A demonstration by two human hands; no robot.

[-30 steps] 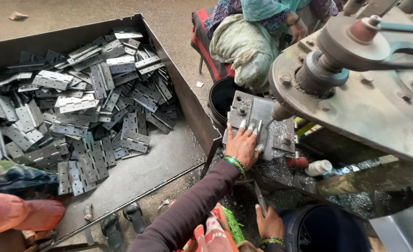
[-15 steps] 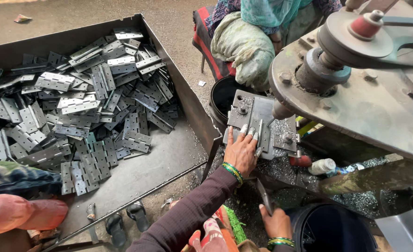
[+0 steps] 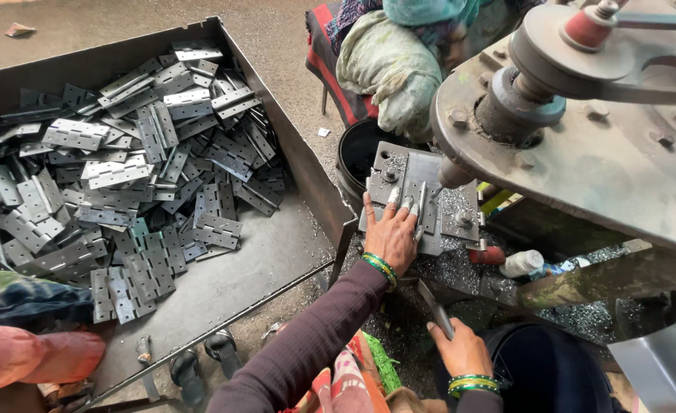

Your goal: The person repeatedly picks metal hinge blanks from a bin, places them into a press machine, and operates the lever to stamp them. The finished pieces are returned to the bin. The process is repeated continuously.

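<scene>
My left hand (image 3: pixel 390 235), in a dark sleeve with green bangles, lies flat on the grey die plate (image 3: pixel 399 170) of a press. Its fingertips press a narrow bright metal strip (image 3: pixel 422 200) just beside the press ram (image 3: pixel 454 174). Lower down, my right hand (image 3: pixel 462 352), also with green bangles, grips a flat grey metal piece (image 3: pixel 436 306) that points up toward the plate. Metal shavings lie around the plate.
A big steel tray (image 3: pixel 292 245) on the left holds several grey hinge plates (image 3: pixel 124 176). The press's heavy wheel and frame (image 3: pixel 582 145) overhang on the right. Another person in light cloth (image 3: pixel 391 69) sits behind a black bucket (image 3: pixel 357 153). Sandals (image 3: pixel 189 371) lie below.
My left hand has edged slightly forward on the die plate. My right hand has risen a little with its metal piece. The tray looks the same.
</scene>
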